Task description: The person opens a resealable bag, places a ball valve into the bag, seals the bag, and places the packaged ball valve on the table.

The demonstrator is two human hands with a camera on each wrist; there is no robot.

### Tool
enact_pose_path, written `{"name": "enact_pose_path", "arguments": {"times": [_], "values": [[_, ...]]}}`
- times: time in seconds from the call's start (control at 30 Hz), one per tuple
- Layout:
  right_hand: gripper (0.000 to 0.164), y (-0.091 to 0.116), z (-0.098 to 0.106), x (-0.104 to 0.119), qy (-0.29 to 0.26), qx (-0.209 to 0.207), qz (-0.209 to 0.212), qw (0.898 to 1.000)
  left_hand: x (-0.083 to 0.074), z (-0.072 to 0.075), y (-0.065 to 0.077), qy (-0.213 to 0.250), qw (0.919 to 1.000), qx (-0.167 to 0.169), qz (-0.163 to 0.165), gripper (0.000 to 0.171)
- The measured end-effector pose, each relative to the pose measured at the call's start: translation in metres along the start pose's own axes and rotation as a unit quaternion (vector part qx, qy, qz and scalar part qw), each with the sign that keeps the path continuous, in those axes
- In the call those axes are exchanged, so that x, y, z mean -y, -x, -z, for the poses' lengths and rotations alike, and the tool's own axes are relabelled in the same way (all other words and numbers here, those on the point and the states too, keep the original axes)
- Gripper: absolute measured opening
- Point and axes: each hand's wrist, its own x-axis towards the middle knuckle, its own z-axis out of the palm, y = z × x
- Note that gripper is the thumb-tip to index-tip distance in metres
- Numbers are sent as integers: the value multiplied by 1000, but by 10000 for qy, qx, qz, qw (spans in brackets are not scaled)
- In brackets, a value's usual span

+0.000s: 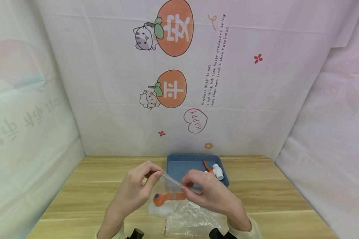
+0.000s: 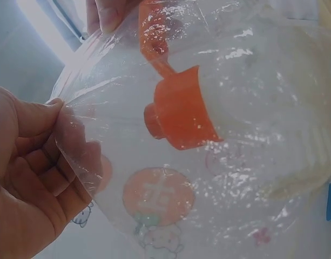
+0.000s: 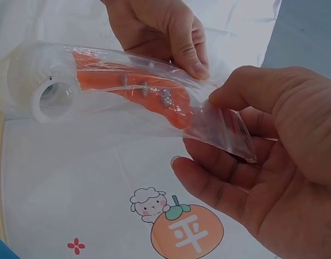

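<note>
A clear plastic zip bag [image 2: 246,178] hangs between my two hands, its top edge stretched in a slanting line. Inside it sits a white ball valve [image 3: 41,81] with an orange handle [image 2: 184,110]. My left hand [image 1: 137,186] pinches one end of the bag's top edge between thumb and fingers. The other end is pinched by my right hand [image 1: 210,191], thumb on the near side and fingers behind the film. In the right wrist view the handle points up toward the bag's mouth, and the white valve body lies at the far end.
Behind the hands stands a blue tray [image 1: 179,166] holding another white valve [image 1: 217,171] with an orange handle. Clear plastic bags [image 1: 194,220] lie on the wooden table [image 1: 263,199] below the hands. White printed cloth [image 1: 113,83] walls the table off at the back and sides.
</note>
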Motion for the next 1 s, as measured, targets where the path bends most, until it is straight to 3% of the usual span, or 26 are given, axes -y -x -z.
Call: {"name": "enact_pose_path", "arguments": {"times": [0.13,0.4,1.0], "values": [[21,0,1,-2,140,-78,240,9996,0,1,0,-17,10000,-27,71,18],[21,1,2,-3,153,-95,327,9993,2,4,1,-70,9998,-132,90,20],[19,1,4,-1,132,61,70,9999,3,12,1,-233,9996,-121,129,21]]}}
